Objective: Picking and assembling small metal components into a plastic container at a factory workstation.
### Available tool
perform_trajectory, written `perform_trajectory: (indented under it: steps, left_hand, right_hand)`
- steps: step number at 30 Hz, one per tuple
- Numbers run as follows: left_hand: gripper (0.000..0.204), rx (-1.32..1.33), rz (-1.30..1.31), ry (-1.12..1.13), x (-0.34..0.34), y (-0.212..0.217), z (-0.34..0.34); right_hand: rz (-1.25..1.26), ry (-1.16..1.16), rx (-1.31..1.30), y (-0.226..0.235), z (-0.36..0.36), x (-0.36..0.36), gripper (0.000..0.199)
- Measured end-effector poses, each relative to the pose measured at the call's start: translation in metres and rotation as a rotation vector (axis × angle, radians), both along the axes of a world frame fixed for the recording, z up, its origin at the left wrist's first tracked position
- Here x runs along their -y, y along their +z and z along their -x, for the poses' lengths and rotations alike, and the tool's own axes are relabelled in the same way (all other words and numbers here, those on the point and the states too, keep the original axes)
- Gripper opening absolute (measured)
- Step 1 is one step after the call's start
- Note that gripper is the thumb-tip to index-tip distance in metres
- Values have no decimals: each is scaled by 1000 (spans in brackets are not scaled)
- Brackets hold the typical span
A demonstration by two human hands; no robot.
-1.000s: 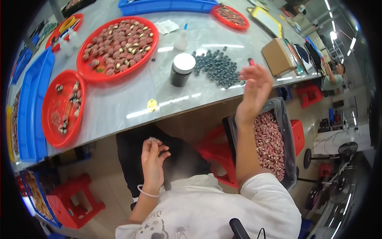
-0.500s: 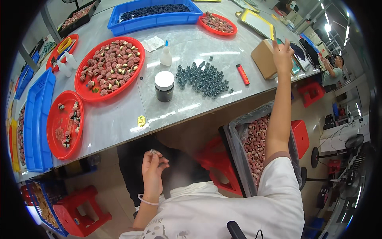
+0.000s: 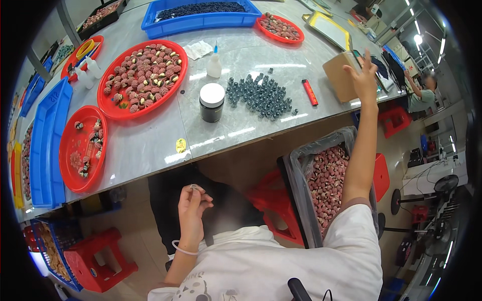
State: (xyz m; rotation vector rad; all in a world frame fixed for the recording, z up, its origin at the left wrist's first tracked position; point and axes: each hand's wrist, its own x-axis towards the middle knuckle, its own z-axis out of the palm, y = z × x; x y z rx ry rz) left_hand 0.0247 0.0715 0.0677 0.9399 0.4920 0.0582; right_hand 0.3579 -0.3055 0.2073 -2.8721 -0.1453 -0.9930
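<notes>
My left hand (image 3: 192, 213) is raised below the table's front edge, thumb and fingertips pinched together. Between the tips shows a small grey glassy piece (image 3: 195, 187), too small to name. My right arm stretches out over the table's right part. There my right hand (image 3: 363, 80) has its fingers spread beside a brown cardboard box (image 3: 337, 75), and holds nothing I can see. Several dark glassy beads (image 3: 261, 95) lie in a loose pile on the grey table (image 3: 150, 143). Left of them stands a dark jar with a white lid (image 3: 212, 102).
A red tray (image 3: 143, 83) of pink shell-like pieces and a smaller red tray (image 3: 75, 160) lie left. Behind are a squeeze bottle (image 3: 214, 66) and a blue tray (image 3: 206, 20). A red lighter-like stick (image 3: 310, 93) lies right; a lined bin (image 3: 326, 185) of pink pieces stands below.
My right hand's fingers have spread wider beside the cardboard box. My left hand keeps its pinch. The whole view has shifted slightly.
</notes>
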Motion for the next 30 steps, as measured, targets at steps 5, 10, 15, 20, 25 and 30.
perform_trajectory:
  steps: [5,10,15,20,25,30]
  left_hand:
    - [9,-1,-6,50,-4,-4,8]
    - [8,48,-1,3,0,3,6]
    - [7,63,8,-13,2,6,12]
    - [13,78,-2,22,-2,4,17]
    - [13,91,-1,7,-1,3,19]
    - [13,93,-3,-4,-1,3,18]
  right_hand:
    - [-1041,578,16,24,85,-25,87]
    - [-1520,1540,-437,-5,156,-95,76]
    - [-1693,1667,-788,-43,172,-114,82]
    - [-1971,1525,-959,-64,201,-134,83]
    - [-2112,1615,-1037,-77,210,-129,83]
    - [-2105,1720,-1107,-80,206,-134,83]
